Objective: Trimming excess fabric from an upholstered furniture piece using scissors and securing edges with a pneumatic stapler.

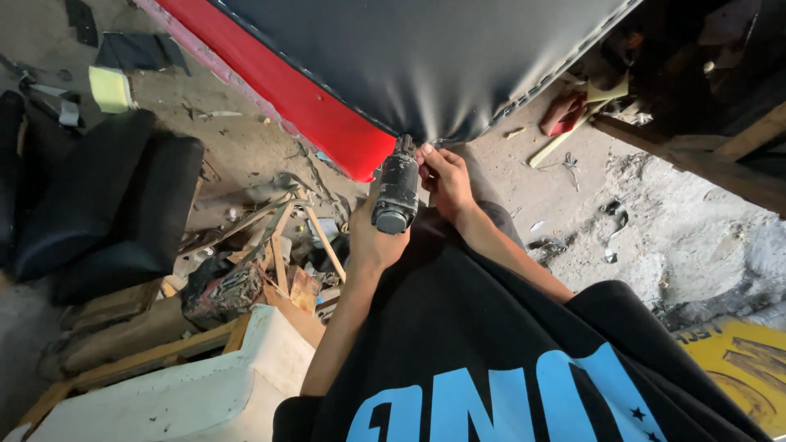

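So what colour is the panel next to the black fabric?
Red panel, clearest in the head view.

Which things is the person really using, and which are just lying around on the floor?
In use:
- staple gun, gripped by the left hand
- black cover, pinched at its edge by the right hand
- red panel under the cover

Lying about:
- black cushions
- scrap wood pile
- white foam block
- yellow sign
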